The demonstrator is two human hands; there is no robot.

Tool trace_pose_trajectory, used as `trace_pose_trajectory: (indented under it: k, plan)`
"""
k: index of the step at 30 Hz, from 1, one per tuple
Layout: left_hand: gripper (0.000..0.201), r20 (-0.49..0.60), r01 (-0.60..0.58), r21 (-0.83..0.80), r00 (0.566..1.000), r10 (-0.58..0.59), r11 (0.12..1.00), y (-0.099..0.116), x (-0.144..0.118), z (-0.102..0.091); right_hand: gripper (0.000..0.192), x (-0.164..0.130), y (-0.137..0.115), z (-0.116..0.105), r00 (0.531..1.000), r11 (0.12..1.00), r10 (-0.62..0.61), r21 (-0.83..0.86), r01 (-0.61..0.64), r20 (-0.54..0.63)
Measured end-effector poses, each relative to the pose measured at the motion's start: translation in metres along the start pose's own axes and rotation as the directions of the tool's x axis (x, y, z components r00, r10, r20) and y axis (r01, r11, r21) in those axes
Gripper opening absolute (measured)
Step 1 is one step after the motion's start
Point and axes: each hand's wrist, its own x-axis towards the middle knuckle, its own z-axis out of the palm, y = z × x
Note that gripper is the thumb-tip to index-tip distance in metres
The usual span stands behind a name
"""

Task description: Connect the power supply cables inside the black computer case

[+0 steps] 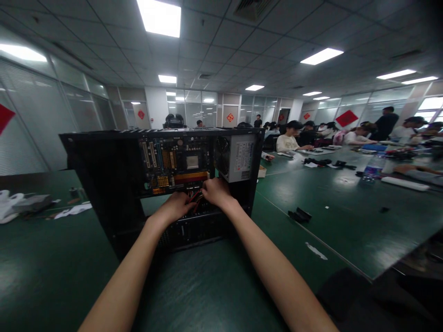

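Left hand (177, 205) pinched the wires (197, 198). Right hand (216, 192) met the same wires; its grip could not be determined, being partly hidden. Wires lay inside the open case (107, 184), below the board (183, 159); the case stood on the table (194, 281).

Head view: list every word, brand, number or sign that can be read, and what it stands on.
Nothing reads clearly.
Power supply in the computer case: printed label, too small and blurred.
Bottle: coloured label, blurred.
Red diamond signs on far partitions: markings too small.
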Motion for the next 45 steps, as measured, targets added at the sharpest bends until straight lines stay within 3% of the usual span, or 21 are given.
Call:
trace_pose_trajectory:
  k: [6,16,21,26,29,38,45]
  plan:
    - [0.032,-0.033,-0.003,-0.022,0.999,0.002,1.0,-0.004,0.0,0.003,0.029,-0.001,-0.002,0.0,0.998,0.998,-0.059,-0.005,0.059,-0.001]
    - [0.036,-0.061,-0.006,-0.029,0.998,0.004,1.0,-0.006,0.004,0.004,0.03,0.002,-0.003,0.001,1.0,0.999,-0.018,-0.042,0.019,0.017]
    - [0.048,-0.199,0.016,0.001,0.98,-0.016,1.0,-0.004,0.003,-0.001,0.03,0.003,-0.004,0.002,1.0,0.999,-0.024,-0.027,0.024,0.007]
    - [0.029,-0.322,0.105,-0.007,0.941,-0.102,0.994,-0.004,0.001,-0.005,0.031,0.003,-0.004,0.002,1.0,0.999,-0.029,-0.025,0.029,0.0]
    - [0.032,-0.349,0.077,-0.014,0.934,-0.077,0.997,-0.007,0.002,-0.003,0.031,0.003,-0.004,0.002,1.0,0.999,-0.031,-0.013,0.031,0.004]
    - [0.031,-0.225,0.099,0.227,0.973,-0.047,0.969,-0.003,0.012,-0.009,0.032,0.003,-0.002,0.005,0.998,0.999,-0.053,0.013,0.052,0.016]
    - [0.033,-0.226,0.117,0.247,0.972,-0.06,0.962,0.005,0.012,-0.011,0.032,0.002,-0.001,0.003,0.998,0.998,-0.055,0.016,0.055,0.024]
